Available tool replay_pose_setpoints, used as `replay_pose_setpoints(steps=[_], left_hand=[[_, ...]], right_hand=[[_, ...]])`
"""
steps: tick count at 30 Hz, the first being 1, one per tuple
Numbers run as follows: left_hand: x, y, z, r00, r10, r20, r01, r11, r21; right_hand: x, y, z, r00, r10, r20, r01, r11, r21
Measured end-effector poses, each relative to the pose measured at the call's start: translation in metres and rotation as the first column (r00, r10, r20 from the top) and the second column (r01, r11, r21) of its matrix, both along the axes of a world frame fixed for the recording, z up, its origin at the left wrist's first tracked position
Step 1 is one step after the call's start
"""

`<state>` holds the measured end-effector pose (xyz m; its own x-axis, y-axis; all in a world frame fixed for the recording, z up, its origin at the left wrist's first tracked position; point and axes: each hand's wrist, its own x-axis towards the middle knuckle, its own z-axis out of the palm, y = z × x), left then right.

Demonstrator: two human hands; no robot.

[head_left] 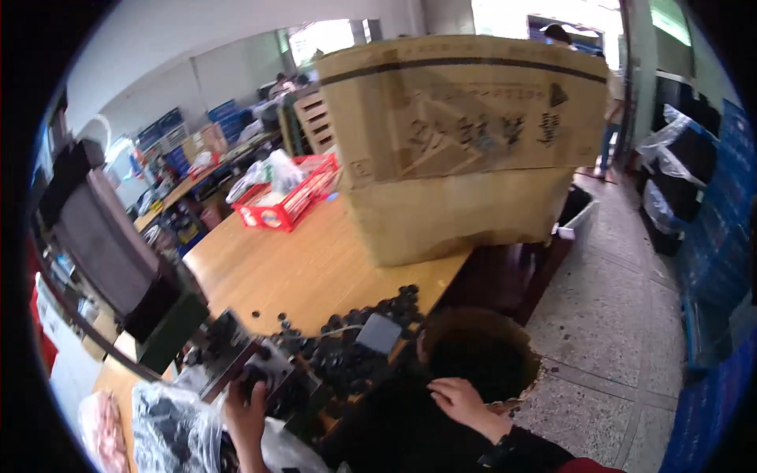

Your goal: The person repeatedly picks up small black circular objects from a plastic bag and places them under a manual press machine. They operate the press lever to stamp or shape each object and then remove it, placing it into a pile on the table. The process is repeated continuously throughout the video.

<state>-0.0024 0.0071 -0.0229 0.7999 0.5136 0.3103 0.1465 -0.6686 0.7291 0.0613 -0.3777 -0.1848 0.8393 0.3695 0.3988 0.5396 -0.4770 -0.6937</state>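
My left hand [244, 411] is at the bench machine [236, 351], its fingers closed around a small black round part [254, 380] by the metal fixture. The part is partly hidden by the fingers. My right hand [464, 400] hovers at the near rim of a round brown container [532, 370] with a dark inside, its fingers loosely stretched and nothing visible in them. Between the hands, a pile of small black round parts [347, 366] covers the table edge, with a grey square piece [379, 334] lying on top.
A large cardboard box [465, 150] stands across the far side of the wooden table [260, 260]. Left of it sits a red plastic basket [276, 209] with bags. Clear plastic bags [177, 426] lie near my left forearm. Blue stacked crates [714, 236] line the right side.
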Motion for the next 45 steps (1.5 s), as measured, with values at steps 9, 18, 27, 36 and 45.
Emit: replay_pose_setpoints(steps=[9, 18, 27, 36, 45], left_hand=[[0.006, -0.015, 0.007, 0.993, 0.045, 0.113, -0.061, 0.988, 0.143], [-0.08, -0.055, 0.0, 0.98, 0.013, 0.198, -0.034, 0.994, 0.104], [-0.146, 0.061, -0.046, 0.949, 0.294, -0.111, -0.243, 0.91, 0.337], [-0.124, 0.104, -0.059, 0.946, 0.221, -0.238, -0.078, 0.865, 0.495], [-0.146, 0.026, 0.003, 0.977, -0.195, -0.086, 0.091, 0.749, -0.657]], right_hand=[[0.036, 0.05, 0.066, 0.99, 0.012, 0.142, -0.014, 1.0, 0.011], [0.119, 0.117, 0.06, 0.944, 0.069, 0.322, 0.094, 0.88, -0.466], [0.116, 0.114, 0.058, 0.971, 0.089, 0.223, 0.035, 0.866, -0.498], [0.06, 0.105, 0.066, 0.986, 0.11, 0.128, -0.075, 0.966, -0.247], [0.05, 0.105, 0.099, 0.949, 0.074, 0.308, -0.085, 0.996, 0.024]])
